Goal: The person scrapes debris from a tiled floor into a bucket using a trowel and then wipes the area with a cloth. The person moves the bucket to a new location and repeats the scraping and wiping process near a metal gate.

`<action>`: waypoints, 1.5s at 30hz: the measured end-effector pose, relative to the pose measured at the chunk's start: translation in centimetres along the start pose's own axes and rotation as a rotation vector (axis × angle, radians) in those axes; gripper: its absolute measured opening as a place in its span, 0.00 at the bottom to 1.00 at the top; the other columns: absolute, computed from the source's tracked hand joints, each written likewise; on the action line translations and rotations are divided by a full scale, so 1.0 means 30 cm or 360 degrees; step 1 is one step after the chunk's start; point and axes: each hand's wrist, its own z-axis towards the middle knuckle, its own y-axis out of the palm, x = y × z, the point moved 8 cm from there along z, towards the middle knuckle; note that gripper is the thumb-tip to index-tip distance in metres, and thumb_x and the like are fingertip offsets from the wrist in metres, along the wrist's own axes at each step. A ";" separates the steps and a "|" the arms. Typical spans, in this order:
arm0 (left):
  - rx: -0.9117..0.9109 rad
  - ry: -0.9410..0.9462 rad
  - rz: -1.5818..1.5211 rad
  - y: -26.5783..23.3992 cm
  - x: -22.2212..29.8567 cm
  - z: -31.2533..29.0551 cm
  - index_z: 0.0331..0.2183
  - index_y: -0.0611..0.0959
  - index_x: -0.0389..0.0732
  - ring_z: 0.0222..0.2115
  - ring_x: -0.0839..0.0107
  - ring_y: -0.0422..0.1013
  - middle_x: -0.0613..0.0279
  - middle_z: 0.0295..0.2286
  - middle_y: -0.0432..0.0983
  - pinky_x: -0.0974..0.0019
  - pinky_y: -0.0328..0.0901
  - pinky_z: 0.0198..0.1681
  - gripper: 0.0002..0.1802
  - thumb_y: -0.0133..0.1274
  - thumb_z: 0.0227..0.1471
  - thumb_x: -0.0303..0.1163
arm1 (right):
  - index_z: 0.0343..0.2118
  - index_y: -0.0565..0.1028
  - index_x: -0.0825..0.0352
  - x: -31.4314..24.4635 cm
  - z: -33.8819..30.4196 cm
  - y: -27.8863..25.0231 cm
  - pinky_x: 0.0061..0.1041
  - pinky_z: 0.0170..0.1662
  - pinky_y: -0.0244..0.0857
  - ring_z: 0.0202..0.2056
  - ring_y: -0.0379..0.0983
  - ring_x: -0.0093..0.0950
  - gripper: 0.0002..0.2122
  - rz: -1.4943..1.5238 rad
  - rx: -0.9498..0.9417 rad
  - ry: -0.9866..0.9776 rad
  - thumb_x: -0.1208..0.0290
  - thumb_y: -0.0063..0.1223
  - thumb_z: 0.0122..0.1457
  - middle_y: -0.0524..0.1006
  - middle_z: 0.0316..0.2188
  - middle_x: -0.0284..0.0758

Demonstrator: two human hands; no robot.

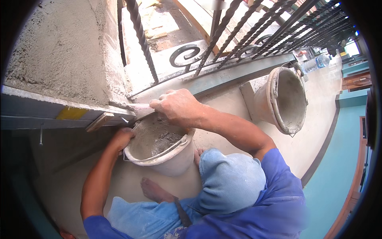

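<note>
A grey bucket [173, 161] stands on the floor between my arms, with mortar [166, 142] inside. My left hand [122, 139] is closed on its rim at the left side. Over the far rim, my right hand [179, 105] grips a pale, flat tool [139, 106], whose exact kind I cannot make out. The tool's end is beside the lower corner of a rough plastered column [63, 51]. Below the plaster runs a grey board [36, 109] with a yellow patch. A small wood block [99, 122] and a nail [41, 134] stick out from the board.
A second bucket [264, 99] leans at the right beside a pale block [247, 95]. Twisted iron railing bars [142, 40] rise from a ledge [234, 77] beyond my hands. A clear plastic bottle [316, 63] lies farther back. My bare foot [153, 189] is near the bucket.
</note>
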 end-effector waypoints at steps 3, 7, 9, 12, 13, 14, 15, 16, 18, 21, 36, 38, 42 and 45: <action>-0.0077 -0.0019 -0.0009 0.002 -0.012 0.007 0.35 0.85 0.33 0.27 0.68 0.76 0.59 0.28 0.81 0.61 0.70 0.33 0.11 0.53 0.54 0.30 | 0.39 0.75 0.66 0.094 -0.175 -0.092 0.46 0.39 0.71 0.34 0.79 0.47 0.07 0.0181 0.0537 0.0066 0.69 0.53 0.60 0.80 0.30 0.46; -0.0061 0.0032 0.0040 -0.006 -0.019 0.024 0.35 0.84 0.35 0.26 0.70 0.74 0.60 0.27 0.79 0.63 0.70 0.32 0.10 0.53 0.54 0.30 | 0.34 0.72 0.71 0.381 -0.466 -0.135 0.51 0.41 0.69 0.36 0.78 0.53 0.07 0.0019 0.0646 0.0950 0.72 0.47 0.60 0.79 0.30 0.51; -0.0082 0.0020 -0.0009 0.001 -0.023 0.027 0.34 0.84 0.35 0.26 0.71 0.74 0.61 0.26 0.79 0.64 0.69 0.32 0.10 0.52 0.53 0.29 | 0.38 0.74 0.73 0.532 -0.564 -0.123 0.50 0.43 0.72 0.38 0.79 0.53 0.09 -0.0254 0.0573 0.1417 0.74 0.46 0.60 0.81 0.32 0.53; -0.0109 -0.0052 -0.0163 0.009 -0.029 0.022 0.34 0.84 0.35 0.27 0.71 0.74 0.60 0.26 0.79 0.64 0.69 0.33 0.10 0.52 0.53 0.29 | 0.41 0.75 0.72 0.716 -0.606 -0.081 0.49 0.44 0.73 0.39 0.80 0.51 0.11 -0.0362 0.0468 0.1586 0.73 0.46 0.60 0.81 0.35 0.52; -0.0103 -0.0059 -0.0138 0.009 -0.030 0.021 0.35 0.84 0.35 0.27 0.71 0.74 0.60 0.26 0.79 0.64 0.69 0.33 0.10 0.52 0.53 0.29 | 0.42 0.75 0.72 0.758 -0.601 -0.074 0.48 0.45 0.73 0.40 0.80 0.51 0.11 -0.0398 0.0478 0.1592 0.73 0.46 0.60 0.81 0.35 0.51; -0.0112 -0.0041 -0.0155 0.011 -0.026 0.021 0.35 0.84 0.35 0.27 0.71 0.74 0.60 0.26 0.79 0.64 0.69 0.33 0.10 0.52 0.53 0.29 | 0.42 0.76 0.71 0.797 -0.605 -0.064 0.48 0.45 0.73 0.40 0.80 0.50 0.11 -0.0423 0.0427 0.1675 0.73 0.46 0.60 0.81 0.35 0.51; -0.0092 -0.0030 -0.0119 0.009 -0.025 0.025 0.35 0.85 0.34 0.27 0.70 0.75 0.60 0.27 0.79 0.63 0.70 0.33 0.10 0.53 0.53 0.28 | 0.41 0.77 0.71 0.807 -0.577 -0.059 0.47 0.45 0.73 0.40 0.80 0.50 0.11 -0.0460 0.0434 0.1611 0.72 0.46 0.60 0.82 0.35 0.50; -0.0085 -0.0013 -0.0116 0.007 -0.022 0.028 0.35 0.85 0.34 0.26 0.69 0.76 0.59 0.27 0.80 0.63 0.71 0.33 0.10 0.53 0.52 0.27 | 0.41 0.77 0.71 0.785 -0.538 -0.044 0.47 0.45 0.73 0.40 0.80 0.49 0.11 -0.0419 0.0442 0.1460 0.72 0.46 0.59 0.82 0.35 0.50; -0.0081 -0.0026 -0.0085 0.004 -0.033 0.032 0.35 0.85 0.33 0.26 0.68 0.77 0.58 0.27 0.80 0.62 0.72 0.33 0.10 0.53 0.51 0.27 | 0.41 0.77 0.71 0.710 -0.466 0.001 0.47 0.45 0.72 0.40 0.80 0.48 0.11 -0.0317 0.0359 0.1293 0.73 0.47 0.59 0.82 0.36 0.50; -0.0095 -0.0037 -0.0031 0.005 -0.036 0.050 0.36 0.85 0.33 0.26 0.68 0.77 0.58 0.28 0.80 0.62 0.72 0.33 0.11 0.53 0.51 0.27 | 0.39 0.77 0.70 0.429 -0.338 0.122 0.47 0.44 0.72 0.40 0.80 0.47 0.09 -0.0067 0.0261 0.0885 0.74 0.48 0.58 0.81 0.36 0.49; -0.0069 0.0022 0.0104 0.007 0.023 0.021 0.31 0.84 0.34 0.24 0.70 0.73 0.61 0.24 0.78 0.64 0.68 0.30 0.08 0.54 0.52 0.28 | 0.37 0.74 0.72 0.557 -0.306 -0.240 0.50 0.44 0.69 0.38 0.78 0.53 0.08 -0.0013 0.0545 0.1003 0.73 0.47 0.61 0.80 0.32 0.54; -0.0104 -0.0006 -0.0044 0.016 0.016 0.015 0.29 0.84 0.34 0.24 0.72 0.71 0.63 0.24 0.77 0.65 0.66 0.29 0.08 0.53 0.52 0.28 | 0.39 0.76 0.73 0.599 -0.293 -0.220 0.48 0.45 0.69 0.39 0.78 0.52 0.10 0.0373 0.0547 0.0940 0.73 0.47 0.60 0.80 0.33 0.54; -0.0058 0.0041 0.0009 0.013 0.026 0.007 0.33 0.84 0.34 0.24 0.70 0.74 0.60 0.25 0.79 0.64 0.69 0.30 0.09 0.53 0.52 0.28 | 0.42 0.78 0.73 0.628 -0.324 -0.219 0.37 0.44 0.71 0.36 0.80 0.38 0.14 0.0812 0.0848 0.0967 0.71 0.46 0.58 0.82 0.31 0.46; -0.0089 -0.0021 -0.0003 0.019 0.026 0.011 0.33 0.84 0.34 0.24 0.70 0.74 0.60 0.25 0.79 0.63 0.69 0.30 0.09 0.53 0.52 0.28 | 0.42 0.78 0.75 0.586 -0.323 -0.117 0.31 0.39 0.71 0.32 0.77 0.26 0.15 0.1134 0.0418 0.0915 0.71 0.48 0.57 0.80 0.29 0.40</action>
